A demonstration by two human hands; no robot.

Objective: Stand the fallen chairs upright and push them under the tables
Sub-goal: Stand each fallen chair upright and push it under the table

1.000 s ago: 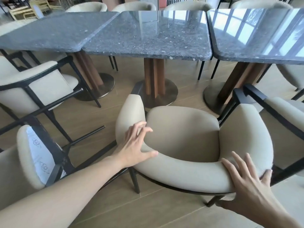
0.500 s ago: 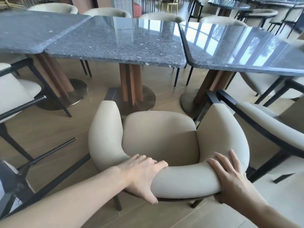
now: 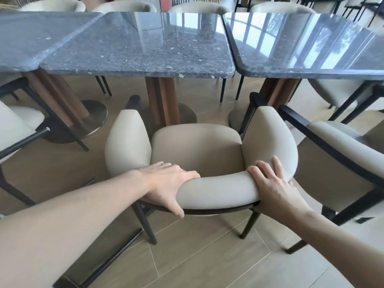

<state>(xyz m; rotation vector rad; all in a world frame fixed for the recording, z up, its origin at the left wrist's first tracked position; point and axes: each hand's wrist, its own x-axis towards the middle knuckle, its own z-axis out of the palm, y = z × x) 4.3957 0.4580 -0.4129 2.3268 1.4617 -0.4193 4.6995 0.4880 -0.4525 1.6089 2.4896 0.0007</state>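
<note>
A beige upholstered chair [image 3: 197,150] with black legs stands upright on the wooden floor, facing the middle grey stone table [image 3: 137,46]. Its seat front lies just short of the table's edge, near the wooden pedestal [image 3: 161,98]. My left hand [image 3: 168,183] grips the curved backrest on its left side, thumb down the outer face. On the right side of the backrest my right hand [image 3: 272,186] holds it the same way, fingers spread over the top.
A fallen chair [image 3: 18,129] lies on its side at the left, black legs pointing towards me. Another beige chair [image 3: 336,161] stands close on the right. Stone tables [image 3: 311,44] flank the middle one, with more chairs tucked in on the far side.
Both hands have closed round the backrest; a second ago the left hand was only reaching for it. The chair has moved forward towards the middle table.
</note>
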